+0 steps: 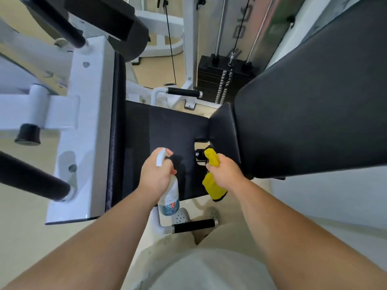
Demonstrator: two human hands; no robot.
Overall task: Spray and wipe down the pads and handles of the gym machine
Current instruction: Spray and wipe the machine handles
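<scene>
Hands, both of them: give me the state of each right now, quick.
Left hand: closed round the neck of the spray bottle, held over the seat pad.
Right hand: closed on the yellow cloth.

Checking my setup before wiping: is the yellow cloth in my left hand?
No, the right hand grips the yellow cloth, while the left hand holds the spray bottle.

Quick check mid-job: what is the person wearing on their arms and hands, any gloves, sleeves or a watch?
Nothing: the left hand and right hand are bare, no gloves, rings or watch visible. The left forearm and right forearm are bare to the frame edge, no sleeve in view. Below them shows a pale, off-white garment.
</scene>
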